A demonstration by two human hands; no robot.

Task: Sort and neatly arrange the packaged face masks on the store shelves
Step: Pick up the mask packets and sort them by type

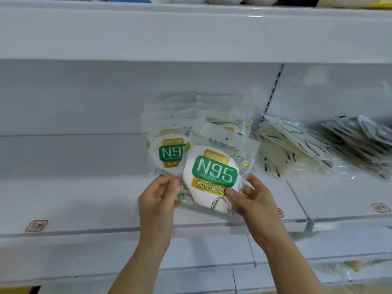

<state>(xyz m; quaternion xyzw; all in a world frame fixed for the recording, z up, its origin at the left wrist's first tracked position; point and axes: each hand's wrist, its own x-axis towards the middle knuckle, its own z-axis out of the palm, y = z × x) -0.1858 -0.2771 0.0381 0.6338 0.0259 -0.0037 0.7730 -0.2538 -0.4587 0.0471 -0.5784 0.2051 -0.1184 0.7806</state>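
A clear-wrapped N95 mask pack [214, 172] with a green and yellow label is held above the white shelf [84, 200], tilted slightly. My left hand [158, 198] pinches its lower left corner, and my right hand [250, 198] grips its lower right edge. Behind it a second N95 pack [169, 152] fronts a stack of several similar packs [191, 111] leaning against the shelf's back wall.
To the right, past a shelf divider [299, 203], lie slanted piles of cream mask packs with black loops [292, 145] and grey mask packs [360, 134]. Price tags [37, 225] sit on the shelf's front lip. Another shelf runs overhead and one below.
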